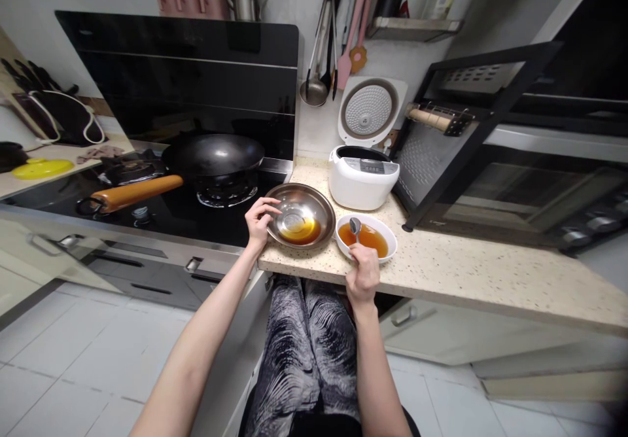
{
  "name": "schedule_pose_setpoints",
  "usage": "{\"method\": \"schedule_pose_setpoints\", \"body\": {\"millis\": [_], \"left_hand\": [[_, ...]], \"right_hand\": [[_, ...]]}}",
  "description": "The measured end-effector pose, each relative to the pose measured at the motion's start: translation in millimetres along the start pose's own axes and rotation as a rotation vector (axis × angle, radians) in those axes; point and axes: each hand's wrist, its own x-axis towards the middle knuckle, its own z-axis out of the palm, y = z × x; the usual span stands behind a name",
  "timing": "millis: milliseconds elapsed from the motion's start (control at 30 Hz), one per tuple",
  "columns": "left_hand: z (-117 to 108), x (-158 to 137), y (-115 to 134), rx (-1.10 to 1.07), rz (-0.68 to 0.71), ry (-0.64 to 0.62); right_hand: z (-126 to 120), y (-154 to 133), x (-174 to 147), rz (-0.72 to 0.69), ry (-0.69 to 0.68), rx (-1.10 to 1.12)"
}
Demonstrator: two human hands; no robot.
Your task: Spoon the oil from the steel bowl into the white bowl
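My left hand grips the left rim of a shallow stainless steel bowl, its fingers reaching over the edge. Amber, oily liquid pools toward the near side of that bowl. My right hand is closed around the handle of a metal spoon. The spoon's head is raised above a white bowl, which holds orange-brown liquid. Both bowls are side by side at the counter's front edge. Whether the spoon carries any liquid is too small to tell.
Behind the bowls stands a white rice cooker with its lid raised. A black wok with a wooden handle rests on the stove at left. An oven in a black rack is on the right. Utensils hang on the wall.
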Motion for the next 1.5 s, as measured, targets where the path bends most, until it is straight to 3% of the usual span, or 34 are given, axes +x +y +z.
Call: {"method": "schedule_pose_setpoints", "body": {"millis": [133,300,400,600,933,1500], "left_hand": [[0.2,0.0,-0.3,0.007,0.001,0.002],[-0.1,-0.2,-0.8,0.007,0.007,-0.005],[-0.5,-0.3,-0.8,0.005,0.007,-0.004],[-0.8,0.4,-0.4,0.012,0.006,-0.003],[-0.2,0.0,0.7,0.010,0.000,-0.003],[-0.4,-0.2,0.5,0.033,-0.013,0.002]], "right_hand": [[-0.9,0.5,1.1,0.013,-0.013,0.007],[3.4,-12.3,5.0,0.169,0.213,0.069],[9.0,-23.4,5.4,0.280,0.275,0.161],[30.8,-35.4,-0.1,0.394,0.175,0.343],[50.3,-36.4,-11.0,0.550,0.071,0.404],[54.4,-34.6,-15.2,0.567,0.050,0.407]]}}
